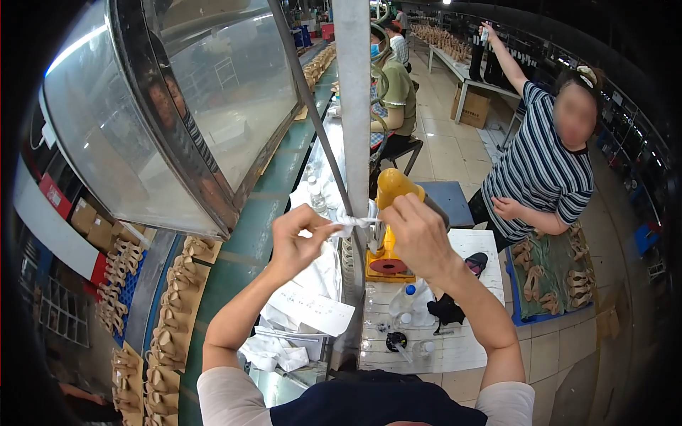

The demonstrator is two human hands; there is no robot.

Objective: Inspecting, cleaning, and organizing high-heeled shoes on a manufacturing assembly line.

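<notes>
A white cloth strip (352, 221) is wrapped around an upright grey metal post (354, 106) in front of me. My left hand (298, 238) pinches the strip's left end between thumb and fingers, just left of the post. On the other side, my right hand (418, 233) is closed with its fingertips at the strip's right end. The strip looks pulled between both hands. Right behind my right hand stands a yellow machine (396, 186) with a rounded top, partly covered by that hand. Below my left hand lies a sheet of white paper (309, 307) on white cloth.
Sandals (170, 312) stand on boards along a green conveyor (249, 238), beside a large clear-panelled cover (206, 113). Small bottles (406, 305) stand on a white table (462, 355). A person in a striped shirt (536, 167) raises an arm at right; another sits (398, 96) beyond the post.
</notes>
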